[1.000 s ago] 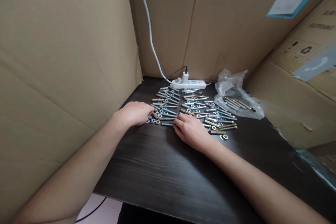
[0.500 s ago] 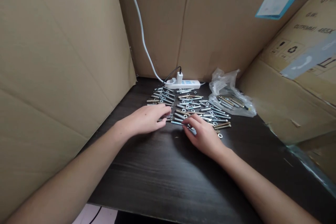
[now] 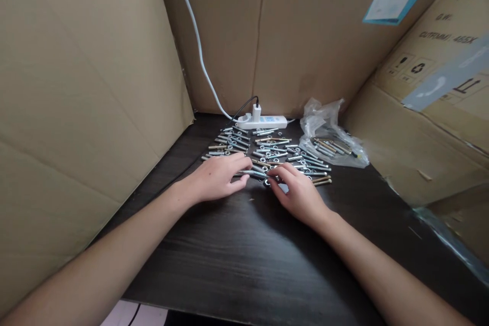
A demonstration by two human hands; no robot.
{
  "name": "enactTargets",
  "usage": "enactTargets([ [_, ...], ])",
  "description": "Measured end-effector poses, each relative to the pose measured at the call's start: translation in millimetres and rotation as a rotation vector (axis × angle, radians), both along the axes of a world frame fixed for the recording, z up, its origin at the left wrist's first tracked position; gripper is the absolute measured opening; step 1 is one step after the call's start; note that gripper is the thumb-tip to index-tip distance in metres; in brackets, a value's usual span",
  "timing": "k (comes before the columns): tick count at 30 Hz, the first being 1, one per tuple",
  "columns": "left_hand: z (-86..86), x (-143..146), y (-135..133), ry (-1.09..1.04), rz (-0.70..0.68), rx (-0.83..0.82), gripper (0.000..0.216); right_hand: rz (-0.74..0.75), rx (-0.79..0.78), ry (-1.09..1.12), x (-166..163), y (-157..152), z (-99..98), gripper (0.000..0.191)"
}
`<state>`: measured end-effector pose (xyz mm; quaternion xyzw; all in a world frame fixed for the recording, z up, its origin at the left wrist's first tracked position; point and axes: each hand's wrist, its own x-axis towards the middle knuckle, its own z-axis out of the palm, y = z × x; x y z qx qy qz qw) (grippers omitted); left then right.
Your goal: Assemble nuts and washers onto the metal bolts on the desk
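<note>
Near the middle of the table, a slim silver bolt (image 3: 256, 174) spans the gap between my two hands. My left hand (image 3: 219, 175) is closed, its thumb and fingers around the left end of the bolt. My right hand (image 3: 298, 191) pinches the right end between thumb and fingertips. Its curled fingers partly hide that end, so any small part there cannot be made out. Just beyond my hands lie rows of silver and brassy bolts (image 3: 273, 141) with loose washers and nuts. A metal ring (image 3: 266, 183) sits close to my right fingertips.
A white power strip (image 3: 263, 122) with a plugged-in charger (image 3: 256, 111) stands behind the hardware. On the right, a clear plastic bag (image 3: 324, 135) holds more bolts. Large cardboard boxes (image 3: 225, 35) wall in the dark table (image 3: 244, 254) on the left, back and right.
The bolt that lay by my right fingertips is now held between both hands. My left hand has turned slightly and closed around its end. The whole view has shifted a little.
</note>
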<state>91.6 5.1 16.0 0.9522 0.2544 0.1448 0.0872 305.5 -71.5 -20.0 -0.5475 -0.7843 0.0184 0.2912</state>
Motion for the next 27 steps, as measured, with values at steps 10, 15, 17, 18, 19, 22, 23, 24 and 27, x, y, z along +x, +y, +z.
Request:
enactTargets([
  [10, -0.8, 0, 0, -0.108, -0.050, -0.032, 0.016, 0.030, 0.006, 0.005, -2, 2, -7.9, 0.011],
  [15, -2.1, 1, 0, -0.132, -0.051, -0.086, 0.014, 0.040, 0.012, 0.010, -4, 2, -8.7, 0.012],
  [17, -3.0, 2, 0, -0.114, -0.050, -0.116, 0.014, 0.053, 0.010, 0.008, -5, 1, -8.3, 0.014],
  [18, -3.6, 2, 0, -0.099, -0.055, -0.132, 0.014, 0.062, 0.006, 0.005, -6, 0, -7.9, 0.015],
  [19, -4.3, 2, -1, -0.086, -0.064, -0.148, 0.014, 0.072, 0.001, 0.001, -7, 0, -7.5, 0.016],
  [22, -6.2, 4, -1, -0.068, -0.088, -0.173, 0.015, 0.104, -0.011, -0.011, -9, -2, -6.5, 0.019],
  [23, -6.7, 4, -1, -0.069, -0.090, -0.170, 0.016, 0.109, -0.011, -0.012, -10, -2, -6.3, 0.020],
  [24, -7.0, 4, -1, -0.072, -0.091, -0.163, 0.016, 0.110, -0.011, -0.012, -10, -2, -6.2, 0.021],
  [27, -7.1, 3, -1, -0.081, -0.093, -0.140, 0.015, 0.103, -0.007, -0.007, -10, -2, -6.2, 0.021],
])
